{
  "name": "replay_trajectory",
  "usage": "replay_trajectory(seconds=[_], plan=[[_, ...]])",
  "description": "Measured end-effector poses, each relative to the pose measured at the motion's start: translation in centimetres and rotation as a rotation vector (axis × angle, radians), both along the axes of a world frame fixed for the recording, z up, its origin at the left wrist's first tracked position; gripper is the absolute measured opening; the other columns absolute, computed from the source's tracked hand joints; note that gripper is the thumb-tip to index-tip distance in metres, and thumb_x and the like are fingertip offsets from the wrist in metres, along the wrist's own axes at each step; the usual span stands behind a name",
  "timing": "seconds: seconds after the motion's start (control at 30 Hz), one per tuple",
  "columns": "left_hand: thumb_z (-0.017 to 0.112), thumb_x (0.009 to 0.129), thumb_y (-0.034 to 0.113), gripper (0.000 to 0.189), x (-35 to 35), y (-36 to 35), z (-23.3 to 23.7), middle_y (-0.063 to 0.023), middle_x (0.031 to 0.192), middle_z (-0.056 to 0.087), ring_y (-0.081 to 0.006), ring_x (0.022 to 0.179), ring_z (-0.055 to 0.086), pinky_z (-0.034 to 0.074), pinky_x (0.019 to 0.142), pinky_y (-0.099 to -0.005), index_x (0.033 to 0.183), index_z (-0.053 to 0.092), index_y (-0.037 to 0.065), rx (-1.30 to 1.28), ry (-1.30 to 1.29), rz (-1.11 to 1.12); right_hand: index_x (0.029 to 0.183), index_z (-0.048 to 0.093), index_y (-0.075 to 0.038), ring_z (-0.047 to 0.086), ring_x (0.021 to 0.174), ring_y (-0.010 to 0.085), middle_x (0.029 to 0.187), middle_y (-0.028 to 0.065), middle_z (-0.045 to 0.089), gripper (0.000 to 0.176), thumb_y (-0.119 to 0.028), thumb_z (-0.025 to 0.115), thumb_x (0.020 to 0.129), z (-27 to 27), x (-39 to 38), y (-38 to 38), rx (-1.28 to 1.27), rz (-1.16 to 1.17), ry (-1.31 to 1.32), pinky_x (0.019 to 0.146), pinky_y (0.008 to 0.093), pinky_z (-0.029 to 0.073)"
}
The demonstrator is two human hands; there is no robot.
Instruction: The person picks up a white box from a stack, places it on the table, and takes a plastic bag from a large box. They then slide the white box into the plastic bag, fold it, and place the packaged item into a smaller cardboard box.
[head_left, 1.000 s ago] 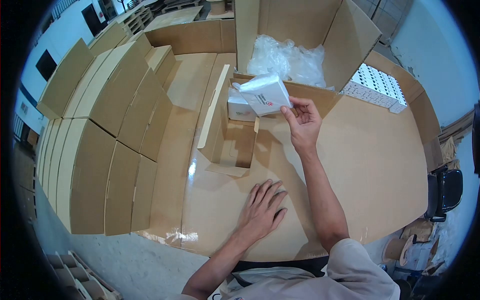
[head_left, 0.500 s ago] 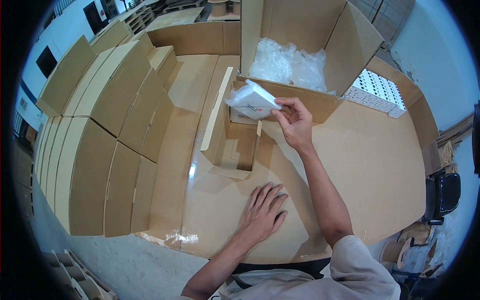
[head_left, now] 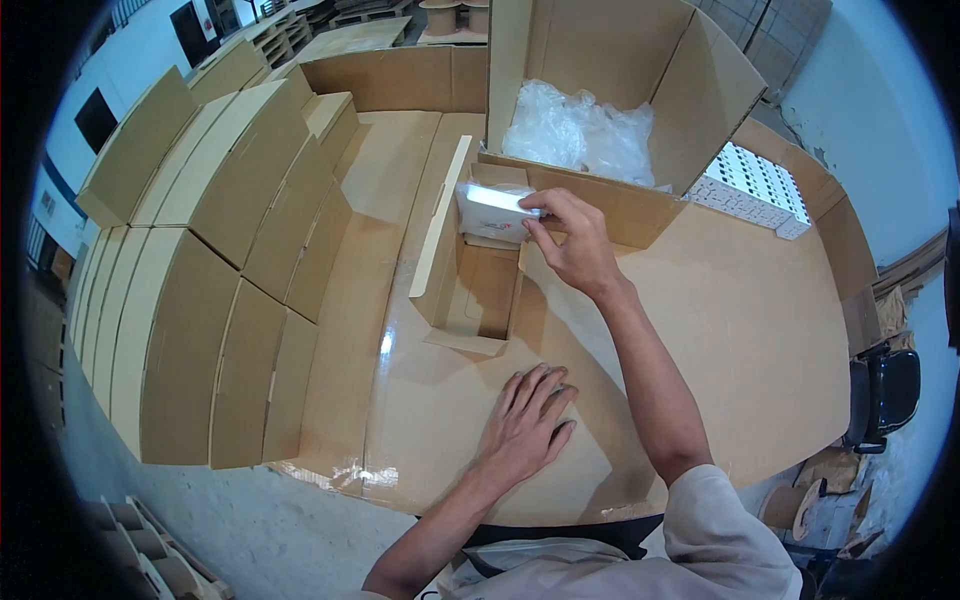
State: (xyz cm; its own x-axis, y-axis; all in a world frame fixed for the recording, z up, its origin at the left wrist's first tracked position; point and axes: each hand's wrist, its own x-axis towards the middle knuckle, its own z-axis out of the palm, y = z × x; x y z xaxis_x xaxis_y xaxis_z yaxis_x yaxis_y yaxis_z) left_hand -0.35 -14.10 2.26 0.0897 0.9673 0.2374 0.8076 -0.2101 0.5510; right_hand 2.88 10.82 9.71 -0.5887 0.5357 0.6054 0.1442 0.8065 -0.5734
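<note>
Between the thumb and fingers of my right hand [head_left: 575,240] is the right end of a small white packet [head_left: 492,212] in clear plastic wrap. The packet is at the far end of a narrow open cardboard box [head_left: 480,295], partly inside its walls; how deep it sits I cannot tell. The near part of the box shows a bare bottom. My left hand [head_left: 527,415] lies flat on the cardboard-covered table [head_left: 740,330], fingers spread, nearer to me than the box.
Folded cardboard boxes [head_left: 200,310] are stacked along the left. Behind the small box stands a large open carton [head_left: 590,210] holding clear plastic bags [head_left: 575,130]. A white perforated block [head_left: 752,190] sits at the back right.
My right hand has moved slightly left and down with the packet. The packet has turned more level and sits lower at the small box. My left hand has stayed in place.
</note>
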Motion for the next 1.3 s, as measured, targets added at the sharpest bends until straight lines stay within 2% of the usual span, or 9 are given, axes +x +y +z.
replay_trajectory(seconds=[0.17,0.27,0.67,0.77,0.87,0.97,1.07,1.17,1.3], plan=[[0.069,0.093,0.028,0.044,0.0,0.0,0.1,-0.0143,0.148,0.048,-0.0348,0.143,0.039,0.03,0.119,-0.0537,0.132,0.059,0.009,0.015,-0.005,0.005,0.105,0.069,-0.003,0.067,0.093,0.0333,0.1,0.015,0.069,0.02,0.001,0.074,0.086,-0.2,-0.5,0.3,0.166,-0.026,-0.09,0.082,0.042,0.056],[0.069,0.093,0.028,0.044,0.0,0.0,0.1,-0.0143,0.148,0.048,-0.0347,0.143,0.039,0.03,0.119,-0.0537,0.131,0.059,0.009,0.015,-0.008,0.007,0.104,0.069,-0.004,0.065,0.094,0.0347,0.097,0.0144,0.068,0.02,-0.001,0.074,0.085,-0.3,-0.7,0.2,0.171,-0.057,-0.152,0.082,0.0444,0.053],[0.07,0.092,0.028,0.044,0.0,0.1,0.1,-0.014,0.147,0.049,-0.0342,0.142,0.04,0.031,0.119,-0.053,0.131,0.059,0.01,0.015,-0.01,0.011,0.098,0.074,-0.01,0.064,0.097,0.028,0.092,0.0065,0.07,0.018,-0.009,0.078,0.081,-0.9,-1.7,-0.3,0.294,-0.168,-0.339,0.082,0.0427,0.055],[0.07,0.092,0.028,0.043,0.1,0.1,0.0,-0.0138,0.147,0.049,-0.0342,0.142,0.041,0.031,0.119,-0.0526,0.13,0.059,0.01,0.021,-0.007,0.014,0.093,0.075,-0.009,0.062,0.1,0.0294,0.092,0.0088,0.07,0.014,-0.013,0.077,0.079,-0.5,-2.1,-0.4,0.289,-0.193,-0.402,0.087,0.043,0.052],[0.07,0.092,0.028,0.043,0.1,0.1,0.2,-0.0136,0.147,0.049,-0.0343,0.142,0.041,0.031,0.119,-0.0525,0.13,0.059,0.01,0.021,-0.014,0.015,0.087,0.078,-0.008,0.06,0.101,0.0272,0.094,0.0081,0.07,0.011,-0.016,0.078,0.078,-0.7,-2.5,-0.3,0.36,-0.224,-0.435,0.088,0.0398,0.049],[0.07,0.092,0.028,0.043,0.1,0.2,0.1,-0.0134,0.147,0.049,-0.0344,0.141,0.041,0.031,0.119,-0.0527,0.13,0.059,0.01,0.018,-0.013,0.015,0.087,0.08,-0.008,0.058,0.104,0.0256,0.097,0.0076,0.069,0.015,-0.021,0.079,0.079,-1.2,-2.8,-0.1,0.328,-0.249,-0.448,0.089,0.0395,0.048],[0.07,0.093,0.028,0.042,0.1,0.2,0.0,-0.0135,0.146,0.049,-0.0347,0.141,0.042,0.031,0.119,-0.0526,0.13,0.06,0.009,0.022,-0.019,0.019,0.089,0.081,-0.008,0.057,0.107,0.0272,0.107,0.0105,0.065,0.014,-0.021,0.076,0.084,-1.1,-2.6,-0.5,0.297,-0.263,-0.408,0.089,0.0425,0.047],[0.069,0.092,0.027,0.041,0.2,0.2,0.1,-0.014,0.145,0.05,-0.0354,0.14,0.042,0.032,0.118,-0.0525,0.129,0.061,0.009,0.031,-0.021,0.023,0.104,0.078,-0.008,0.056,0.109,0.0291,0.119,0.0121,0.061,0.019,-0.021,0.069,0.094,-0.1,-2.1,-1.7,0.233,-0.254,-0.423,0.094,0.043,0.048],[0.071,0.09,0.025,0.041,0.2,0.7,0.3,-0.0147,0.145,0.05,-0.0369,0.139,0.043,0.032,0.117,-0.0527,0.127,0.061,0.008,0.02,-0.068,0.001,0.134,0.062,-0.009,0.052,0.122,0.0377,0.139,0.0188,0.051,0.039,-0.02,0.065,0.098,-2.2,0.3,-1.4,0.036,-0.103,-0.174,0.105,0.0457,0.044]])
